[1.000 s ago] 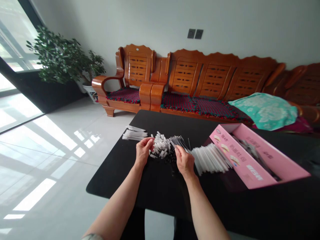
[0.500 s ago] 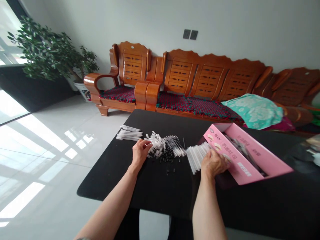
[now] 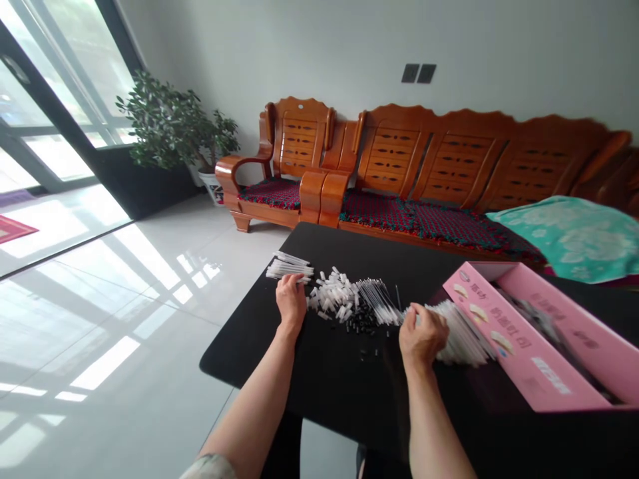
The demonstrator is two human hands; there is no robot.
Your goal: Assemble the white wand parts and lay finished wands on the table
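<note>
Hands are working apart on the black tabletop (image 3: 249,352). Left hand (image 3: 291,299) is resting just below a bundle of smooth white tubes (image 3: 288,267), near chunky white caps (image 3: 333,293), small black pieces (image 3: 362,321) and thin rods (image 3: 378,301). Right hand (image 3: 422,336) is touching fanned tubes (image 3: 462,336), grip unclear, beside a pink cardboard box (image 3: 529,339).

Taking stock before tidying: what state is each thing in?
Left hand: beside the tube bundle
Right hand: against the fanned tubes
Tube bundle: lying side by side
White plastic caps: loose heap
Black pieces: loose, scattered
Fanned tubes: spread out
Pink box: open, contents blurred
</note>
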